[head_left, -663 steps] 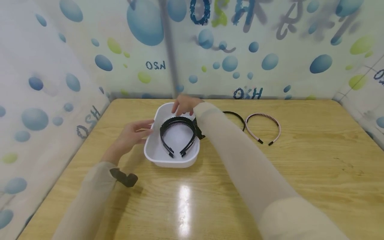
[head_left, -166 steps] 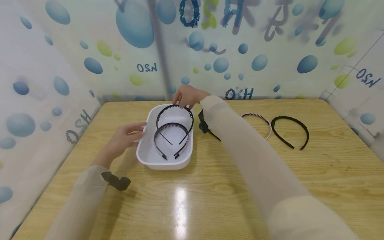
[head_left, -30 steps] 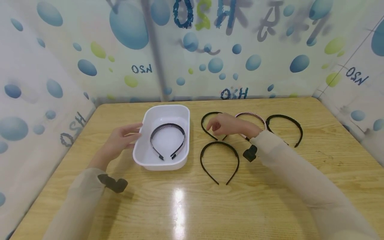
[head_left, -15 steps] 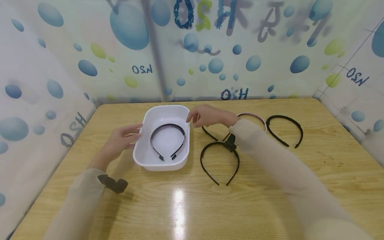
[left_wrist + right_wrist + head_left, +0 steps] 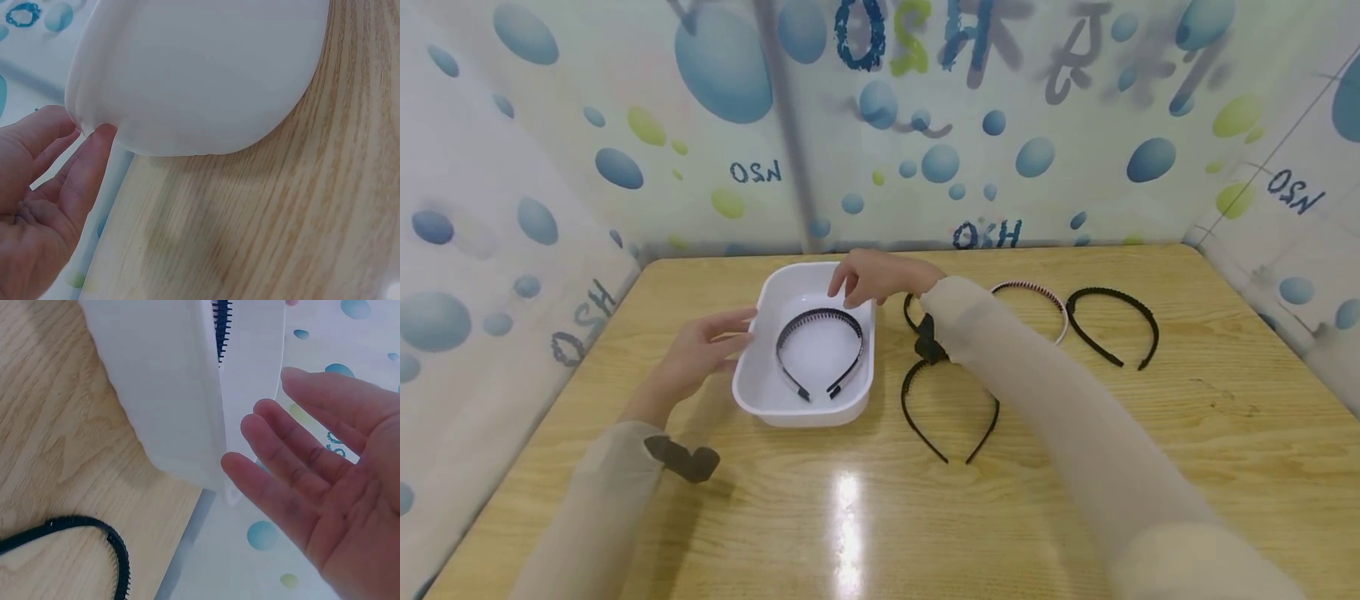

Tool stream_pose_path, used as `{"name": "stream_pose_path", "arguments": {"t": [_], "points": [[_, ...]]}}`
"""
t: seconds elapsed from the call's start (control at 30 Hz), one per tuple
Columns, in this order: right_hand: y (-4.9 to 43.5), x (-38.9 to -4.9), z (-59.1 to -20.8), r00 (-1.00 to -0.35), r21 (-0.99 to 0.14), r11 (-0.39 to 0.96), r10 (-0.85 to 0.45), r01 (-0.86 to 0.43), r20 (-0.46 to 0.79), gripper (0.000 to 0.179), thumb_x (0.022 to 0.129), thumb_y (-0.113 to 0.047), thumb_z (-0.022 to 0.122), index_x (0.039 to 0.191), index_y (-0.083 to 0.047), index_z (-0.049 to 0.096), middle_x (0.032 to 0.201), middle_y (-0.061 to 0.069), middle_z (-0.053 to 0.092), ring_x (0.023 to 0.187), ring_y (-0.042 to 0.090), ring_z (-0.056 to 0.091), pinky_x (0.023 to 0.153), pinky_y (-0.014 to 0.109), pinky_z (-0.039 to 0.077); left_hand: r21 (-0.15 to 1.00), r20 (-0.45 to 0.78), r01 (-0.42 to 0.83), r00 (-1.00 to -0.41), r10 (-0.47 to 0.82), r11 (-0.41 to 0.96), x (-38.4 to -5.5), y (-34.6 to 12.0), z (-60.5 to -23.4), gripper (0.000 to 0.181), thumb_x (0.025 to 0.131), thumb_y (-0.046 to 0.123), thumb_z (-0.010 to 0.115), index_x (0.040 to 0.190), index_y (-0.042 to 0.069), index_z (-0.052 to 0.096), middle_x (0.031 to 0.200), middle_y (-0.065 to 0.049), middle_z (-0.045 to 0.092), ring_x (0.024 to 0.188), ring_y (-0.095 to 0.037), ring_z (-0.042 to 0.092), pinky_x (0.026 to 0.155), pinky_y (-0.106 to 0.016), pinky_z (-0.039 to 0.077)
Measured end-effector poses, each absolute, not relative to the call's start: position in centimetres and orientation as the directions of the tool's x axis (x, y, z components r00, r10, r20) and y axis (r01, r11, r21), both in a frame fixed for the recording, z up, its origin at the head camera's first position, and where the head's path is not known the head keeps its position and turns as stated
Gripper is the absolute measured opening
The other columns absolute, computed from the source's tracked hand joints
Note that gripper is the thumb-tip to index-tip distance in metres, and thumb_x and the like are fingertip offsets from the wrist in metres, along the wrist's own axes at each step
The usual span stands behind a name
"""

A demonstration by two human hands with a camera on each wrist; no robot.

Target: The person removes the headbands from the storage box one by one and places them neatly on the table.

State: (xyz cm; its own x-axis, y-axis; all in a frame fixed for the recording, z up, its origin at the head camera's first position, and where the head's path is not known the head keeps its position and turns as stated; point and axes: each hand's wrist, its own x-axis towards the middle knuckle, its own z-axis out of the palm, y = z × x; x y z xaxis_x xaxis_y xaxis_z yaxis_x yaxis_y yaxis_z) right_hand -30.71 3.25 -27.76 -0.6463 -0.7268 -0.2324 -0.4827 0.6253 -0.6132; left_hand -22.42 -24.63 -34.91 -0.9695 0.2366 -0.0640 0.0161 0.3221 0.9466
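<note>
A white plastic basin [image 5: 808, 418] stands on the table with a dark toothed headband [image 5: 818, 313] lying in it. My left hand [image 5: 696, 358] touches the basin's left side with extended fingers; the left wrist view shows thumb and fingertips against the basin's edge. My right hand [image 5: 883, 275] hovers at the basin's far right rim, fingers slightly bent and nothing in them. Right of the basin lies a black headband [image 5: 919, 430], partly under my sleeve. Behind it, another black headband [image 5: 910, 312] is mostly hidden by my right wrist.
Farther right on the wooden table [image 5: 1225, 467] lie a pink-and-black headband [image 5: 1030, 287] and a thick black headband [image 5: 1112, 292]. A patterned wall covering [image 5: 895, 208] rises behind the table's far edge and along its left side.
Over the last second my right hand has moved left from above the table headbands to the basin. The headband it held in the basin 5.5 seconds ago now lies on the table.
</note>
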Motion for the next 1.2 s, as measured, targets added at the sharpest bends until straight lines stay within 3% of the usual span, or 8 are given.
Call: {"name": "stream_pose_path", "arguments": {"t": [0.27,0.57,0.97,1.2], "points": [[1.1,-31.3,-28.0,-0.658,-0.616,0.635,-0.714,-0.466,-0.239,0.031,0.088,-0.009,0.061,0.118,-0.007,0.061,0.103,0.006,0.062,0.093,0.016,0.057,0.069,0.035,0.055,0.949,-0.057,0.023,-0.968,0.244,0.314,-22.5,-24.8,-35.1,0.052,0.092,0.013,0.057,0.137,-0.004,0.037,0.122,-0.024,0.043,0.095,-0.001,0.055,0.078,-0.029,0.054],[-0.4,-31.4,-28.2,-0.676,-0.623,0.665,-0.681,-0.412,-0.28,0.032,0.088,-0.01,0.061,0.12,-0.008,0.06,0.1,0.006,0.063,0.09,0.017,0.056,0.073,0.037,0.054,0.956,-0.05,0.027,-0.967,0.25,0.294,-22.5,-24.8,-35.2,0.053,0.091,0.013,0.058,0.136,-0.005,0.037,0.115,-0.016,0.048,0.094,-0.002,0.057,0.077,-0.029,0.054],[-2.2,-31.5,-29.0,-0.714,-0.636,0.697,-0.626,-0.332,-0.313,0.033,0.088,-0.01,0.061,0.121,-0.008,0.06,0.105,0.008,0.059,0.098,0.021,0.053,0.079,0.037,0.053,0.955,-0.059,0.021,-0.965,0.257,0.296,-22.5,-24.8,-35.4,0.053,0.092,0.014,0.057,0.136,-0.005,0.037,0.115,-0.015,0.048,0.095,-0.002,0.056,0.078,-0.029,0.054],[-3.1,-31.5,-29.1,-0.734,-0.638,0.713,-0.594,-0.292,-0.328,0.033,0.088,-0.01,0.061,0.12,-0.008,0.06,0.108,0.006,0.056,0.1,0.019,0.051,0.081,0.036,0.052,0.948,-0.066,0.018,-0.966,0.251,0.317,-22.8,-24.7,-35.2,0.054,0.092,0.018,0.057,0.138,-0.002,0.035,0.124,-0.023,0.045,0.096,-0.001,0.055,0.079,-0.028,0.053]]}}
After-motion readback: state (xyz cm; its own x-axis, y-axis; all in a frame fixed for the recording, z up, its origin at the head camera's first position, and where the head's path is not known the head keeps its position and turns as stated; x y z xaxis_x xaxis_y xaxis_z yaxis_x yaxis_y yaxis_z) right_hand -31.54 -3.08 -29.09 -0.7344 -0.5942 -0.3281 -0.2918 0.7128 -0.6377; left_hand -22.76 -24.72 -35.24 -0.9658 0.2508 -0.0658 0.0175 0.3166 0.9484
